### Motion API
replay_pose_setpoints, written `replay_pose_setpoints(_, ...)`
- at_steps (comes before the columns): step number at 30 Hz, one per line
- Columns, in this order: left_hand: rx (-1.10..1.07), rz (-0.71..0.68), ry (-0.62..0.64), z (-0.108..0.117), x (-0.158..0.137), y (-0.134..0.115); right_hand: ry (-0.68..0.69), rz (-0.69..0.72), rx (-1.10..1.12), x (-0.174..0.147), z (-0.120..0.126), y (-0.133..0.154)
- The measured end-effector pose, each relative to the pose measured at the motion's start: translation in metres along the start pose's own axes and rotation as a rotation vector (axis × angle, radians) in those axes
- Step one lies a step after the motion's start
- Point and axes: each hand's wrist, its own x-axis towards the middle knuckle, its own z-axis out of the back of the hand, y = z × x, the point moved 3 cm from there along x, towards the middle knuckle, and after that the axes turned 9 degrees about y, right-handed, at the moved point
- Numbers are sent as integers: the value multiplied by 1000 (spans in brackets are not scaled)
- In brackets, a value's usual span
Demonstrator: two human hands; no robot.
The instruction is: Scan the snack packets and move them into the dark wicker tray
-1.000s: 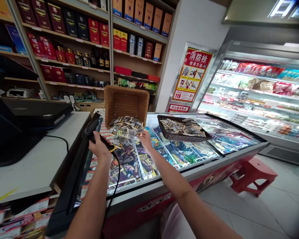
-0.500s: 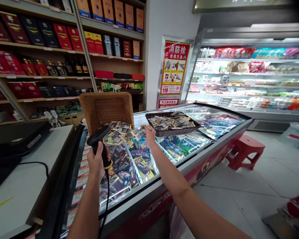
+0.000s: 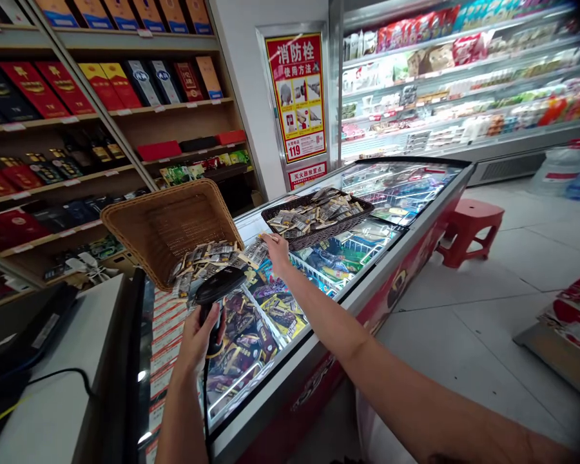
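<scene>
My left hand [image 3: 196, 336] is wrapped round the handle of a black barcode scanner [image 3: 220, 285], whose cable hangs down over the freezer edge. My right hand [image 3: 276, 251] pinches a small clear-and-dark snack packet [image 3: 255, 252]. Left of that hand, a tan wicker basket [image 3: 167, 222] lies tipped on its side, with a heap of similar packets [image 3: 203, 259] at its mouth. Just beyond my right hand stands a dark woven tray [image 3: 326, 231] filled with more such packets. Basket and tray both rest on the glass top of a chest freezer [image 3: 290, 348].
Frozen goods in white wire baskets show through the glass. A counter [image 3: 89, 348] with a black device [image 3: 33, 328] runs along the left. On the right are a red stool [image 3: 471, 225] and a red-and-white carton [image 3: 575, 316]. Shelves and a refrigerated display [image 3: 439, 84] stand behind.
The view has swung right and tilted. My left hand and the scanner have come closer to my right hand, and the scanner now overlaps the front of the packet heap.
</scene>
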Motion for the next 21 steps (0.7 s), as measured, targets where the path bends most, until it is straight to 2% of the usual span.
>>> replay_pose_setpoints(10,26,-29,36,5,-2,2,26,-16,19,-2,0,2)
replay_pose_setpoints(21,-11,-27,-15,2,-1,-2,17,-94,14,-6,-4,8)
